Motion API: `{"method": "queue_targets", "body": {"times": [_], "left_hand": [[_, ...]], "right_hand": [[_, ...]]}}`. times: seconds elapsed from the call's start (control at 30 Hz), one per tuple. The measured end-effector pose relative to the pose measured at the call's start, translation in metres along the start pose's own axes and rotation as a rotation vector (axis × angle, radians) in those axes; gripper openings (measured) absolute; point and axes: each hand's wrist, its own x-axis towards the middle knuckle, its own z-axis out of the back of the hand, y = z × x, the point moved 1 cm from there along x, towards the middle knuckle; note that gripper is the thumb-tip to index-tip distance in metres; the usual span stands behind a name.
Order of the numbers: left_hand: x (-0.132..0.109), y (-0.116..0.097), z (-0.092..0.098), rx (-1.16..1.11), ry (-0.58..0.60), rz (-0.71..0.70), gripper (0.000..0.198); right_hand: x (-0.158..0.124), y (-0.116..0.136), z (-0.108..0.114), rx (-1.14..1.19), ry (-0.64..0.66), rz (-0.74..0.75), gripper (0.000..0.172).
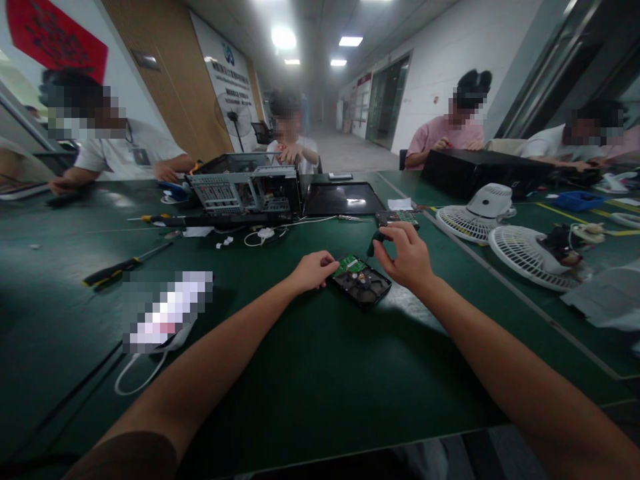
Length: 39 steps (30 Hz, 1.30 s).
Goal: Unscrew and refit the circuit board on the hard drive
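A hard drive (367,288) lies on the green table with its metal underside and green circuit board (350,265) facing up. At its left edge, my left hand (316,270) grips the drive's corner between thumb and fingers. My right hand (406,253) pinches the dark handle of a small screwdriver (373,246) above the drive's upper right side. The screwdriver points down towards the drive; whether its tip touches a screw is too small to tell.
An open computer case (235,190), a dark panel (345,199) and another circuit board (400,220) lie beyond the drive. Left are a yellow-black screwdriver (113,272) and a phone (170,310); right, fan parts (525,253). Several people sit around the table.
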Motion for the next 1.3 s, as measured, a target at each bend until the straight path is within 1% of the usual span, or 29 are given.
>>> {"method": "queue_targets", "body": {"times": [0.17, 0.4, 0.77, 1.03, 1.3], "left_hand": [[-0.0019, -0.0029, 0.0003, 0.001, 0.000, -0.010, 0.029], [-0.0018, -0.0028, 0.0006, -0.003, -0.002, -0.018, 0.029], [-0.0002, 0.0000, 0.0004, 0.006, 0.009, -0.019, 0.032], [-0.0007, -0.0017, 0.0010, 0.012, 0.013, -0.023, 0.030], [0.0000, 0.0001, -0.0004, 0.005, 0.002, -0.019, 0.030]], "right_hand": [[0.0009, 0.0012, 0.0001, 0.050, 0.024, 0.001, 0.032], [0.0009, 0.0009, -0.0012, 0.002, -0.011, -0.017, 0.026], [0.0037, 0.0072, 0.0021, 0.064, 0.019, -0.005, 0.031], [0.0009, 0.0019, -0.0012, -0.006, -0.040, -0.059, 0.030], [0.0020, 0.0042, -0.0006, 0.068, -0.006, -0.044, 0.031]]}}
